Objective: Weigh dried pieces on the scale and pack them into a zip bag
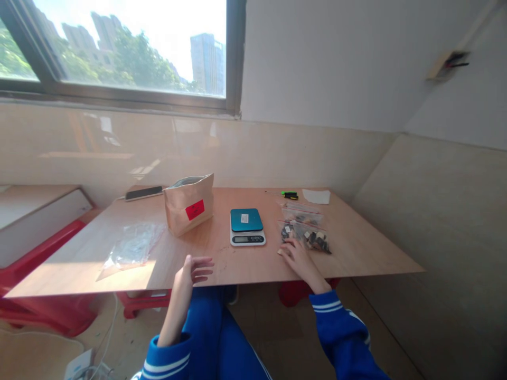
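My left hand (194,269) is held at the table's front edge, fingers apart, with nothing in it. On the right, my right hand (295,256) lies over the near side of some clear zip bags (317,236) with dark and pale pieces inside. Its fingers are spread, and the fingertips reach the bags' edge; whether they press on the plastic I cannot tell. Between my hands stands a white kitchen scale (247,239) with a blue top plate, nothing on it. A brown paper pouch (180,211) with a red label stands upright, its top open, left of the scale.
Clear empty plastic bags (134,244) lie at the table's left. A phone (143,193) rests by the wall. Screwdrivers (290,196) and white paper (316,197) lie at the back right. Red stools (142,301) stand beneath the wooden table (229,269).
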The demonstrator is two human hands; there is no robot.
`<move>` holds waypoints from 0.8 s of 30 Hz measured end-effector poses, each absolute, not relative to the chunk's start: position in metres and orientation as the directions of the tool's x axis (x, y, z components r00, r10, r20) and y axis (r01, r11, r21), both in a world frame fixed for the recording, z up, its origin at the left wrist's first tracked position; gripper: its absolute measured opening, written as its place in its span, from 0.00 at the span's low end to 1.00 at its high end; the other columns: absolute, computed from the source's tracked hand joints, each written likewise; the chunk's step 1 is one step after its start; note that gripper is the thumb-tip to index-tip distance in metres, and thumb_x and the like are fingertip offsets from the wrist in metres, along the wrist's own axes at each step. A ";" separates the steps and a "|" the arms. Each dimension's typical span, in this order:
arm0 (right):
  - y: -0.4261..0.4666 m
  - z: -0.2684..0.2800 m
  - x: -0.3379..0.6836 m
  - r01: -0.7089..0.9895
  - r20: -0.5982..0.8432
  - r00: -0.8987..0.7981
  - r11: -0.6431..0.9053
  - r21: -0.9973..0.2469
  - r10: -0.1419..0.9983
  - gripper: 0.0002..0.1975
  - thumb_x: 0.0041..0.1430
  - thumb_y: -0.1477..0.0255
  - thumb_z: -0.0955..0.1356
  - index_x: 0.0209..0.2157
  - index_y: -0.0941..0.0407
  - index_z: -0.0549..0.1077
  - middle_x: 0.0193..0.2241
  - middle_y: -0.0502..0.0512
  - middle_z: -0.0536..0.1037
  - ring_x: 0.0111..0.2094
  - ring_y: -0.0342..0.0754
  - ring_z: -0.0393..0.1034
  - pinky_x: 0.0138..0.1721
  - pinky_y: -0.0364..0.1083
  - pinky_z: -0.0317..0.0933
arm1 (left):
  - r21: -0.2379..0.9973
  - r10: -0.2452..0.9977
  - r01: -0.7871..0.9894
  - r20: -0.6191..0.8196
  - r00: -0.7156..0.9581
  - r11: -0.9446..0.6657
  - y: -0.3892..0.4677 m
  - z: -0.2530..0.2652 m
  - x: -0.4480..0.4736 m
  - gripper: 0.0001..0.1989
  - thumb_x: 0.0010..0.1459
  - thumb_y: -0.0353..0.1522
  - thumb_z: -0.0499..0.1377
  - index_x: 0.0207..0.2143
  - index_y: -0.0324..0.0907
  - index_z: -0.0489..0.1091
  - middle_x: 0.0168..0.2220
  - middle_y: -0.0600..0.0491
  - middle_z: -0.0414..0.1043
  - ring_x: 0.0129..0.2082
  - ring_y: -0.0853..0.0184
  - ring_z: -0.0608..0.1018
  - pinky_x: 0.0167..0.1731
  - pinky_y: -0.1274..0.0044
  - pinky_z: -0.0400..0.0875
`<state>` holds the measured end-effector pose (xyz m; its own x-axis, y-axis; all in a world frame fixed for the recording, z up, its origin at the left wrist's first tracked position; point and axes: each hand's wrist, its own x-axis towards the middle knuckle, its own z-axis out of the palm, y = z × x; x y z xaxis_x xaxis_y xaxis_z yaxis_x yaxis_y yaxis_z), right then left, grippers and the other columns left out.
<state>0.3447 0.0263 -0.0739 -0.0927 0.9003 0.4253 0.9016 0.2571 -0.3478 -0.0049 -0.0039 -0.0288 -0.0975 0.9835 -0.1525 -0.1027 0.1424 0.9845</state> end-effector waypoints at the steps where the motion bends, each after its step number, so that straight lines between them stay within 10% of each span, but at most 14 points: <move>1: 0.022 -0.076 0.344 0.883 0.385 -0.127 0.281 -0.375 0.914 0.09 0.59 0.71 0.63 0.36 0.55 0.75 0.39 0.60 0.75 0.43 0.55 0.69 0.47 0.54 0.63 | 0.983 0.982 -0.103 -0.161 -0.097 0.151 -0.003 -0.030 -0.007 0.31 0.48 0.56 0.50 0.29 0.37 0.75 0.31 0.41 0.80 0.28 0.57 0.80 0.29 0.69 0.73; 16: 0.125 -0.023 0.249 0.785 0.475 -0.130 0.383 -0.487 0.870 0.13 0.60 0.71 0.65 0.44 0.57 0.76 0.45 0.63 0.76 0.50 0.54 0.68 0.53 0.56 0.60 | 0.994 0.979 -0.052 -0.107 -0.171 0.099 -0.018 -0.019 -0.038 0.31 0.55 0.54 0.47 0.34 0.38 0.75 0.35 0.43 0.80 0.34 0.56 0.80 0.35 0.67 0.74; 24: -0.011 -0.041 0.277 0.696 0.486 -0.061 0.387 -0.605 0.872 0.16 0.62 0.67 0.63 0.51 0.48 0.72 0.49 0.56 0.74 0.52 0.54 0.67 0.54 0.56 0.62 | 0.845 0.732 0.472 0.484 -0.479 -0.250 0.044 0.050 -0.051 0.19 0.57 0.43 0.53 0.43 0.42 0.71 0.47 0.46 0.71 0.47 0.58 0.73 0.50 0.66 0.66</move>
<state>0.2770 -0.0114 -0.0411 -0.0610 0.8716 0.4865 0.6958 0.3866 -0.6054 -0.0510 0.0440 0.0505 -0.4791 0.7320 0.4844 0.4725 -0.2500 0.8451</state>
